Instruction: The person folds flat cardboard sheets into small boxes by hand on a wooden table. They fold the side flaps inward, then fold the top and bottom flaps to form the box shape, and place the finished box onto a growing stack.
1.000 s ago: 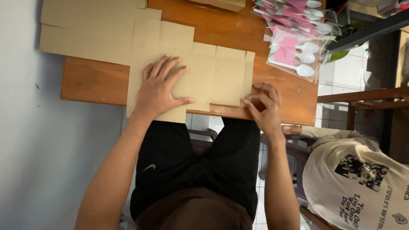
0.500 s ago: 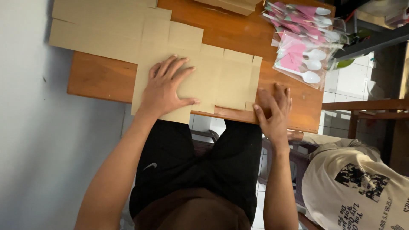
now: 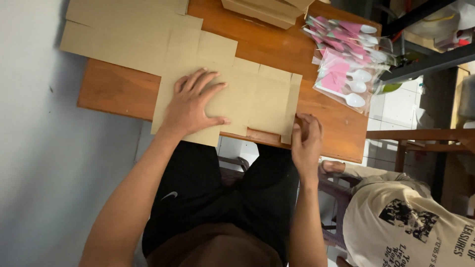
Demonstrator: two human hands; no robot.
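Both of my hands were on the flat cardboard sheet [image 3: 247, 99] lying across the wooden bench [image 3: 114, 94]. My left hand [image 3: 190, 106] lay open, fingers spread, pressing the middle panel down. My right hand [image 3: 306, 143] curled at the end flap by the bench's near edge, fingers pinching it. Part of the sheet overhung that edge, so I judged a hard tug could slide it off or crease it crookedly. Packets of plastic spoons [image 3: 346, 64] lay near; another person's sleeve [image 3: 396, 217] sat beside me.
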